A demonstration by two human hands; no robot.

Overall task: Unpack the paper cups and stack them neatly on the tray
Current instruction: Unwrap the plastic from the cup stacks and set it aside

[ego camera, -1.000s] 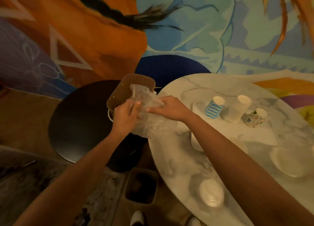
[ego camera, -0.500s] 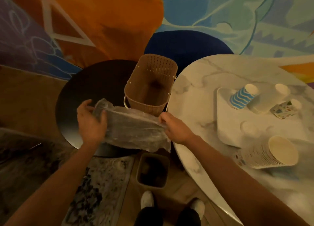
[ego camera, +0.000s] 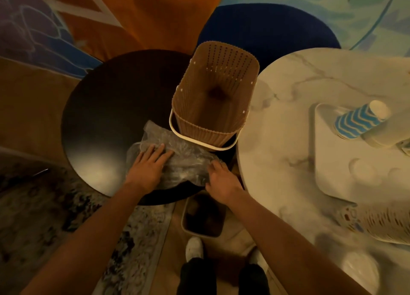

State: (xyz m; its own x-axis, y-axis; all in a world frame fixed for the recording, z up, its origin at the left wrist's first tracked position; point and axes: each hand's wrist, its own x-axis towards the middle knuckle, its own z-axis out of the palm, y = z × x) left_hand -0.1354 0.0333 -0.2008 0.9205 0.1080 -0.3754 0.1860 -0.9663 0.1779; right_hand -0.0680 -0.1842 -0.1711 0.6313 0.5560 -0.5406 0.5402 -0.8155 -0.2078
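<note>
A crumpled clear plastic wrapper [ego camera: 177, 159] lies on the round black table [ego camera: 106, 121]. My left hand [ego camera: 148, 166] presses flat on its left part with straight fingers. My right hand [ego camera: 220, 181] touches its right end at the table's near edge; how its fingers lie I cannot tell. On the marble table [ego camera: 284, 108] at right stands a white tray [ego camera: 328, 172] with a stack of blue-striped paper cups [ego camera: 357, 121] lying on it. A sideways stack of patterned cups [ego camera: 381, 223] lies in front of the tray.
An empty brown woven basket [ego camera: 213, 108] with a white handle stands on the black table, just behind the wrapper. A small bin [ego camera: 203, 217] sits on the floor between the tables, above my feet. A white lid [ego camera: 359, 270] lies at the marble table's near edge.
The wrapper has gone from held stretched in the air to lying on the black table. My left hand now lies flat on it. The view has tilted further down.
</note>
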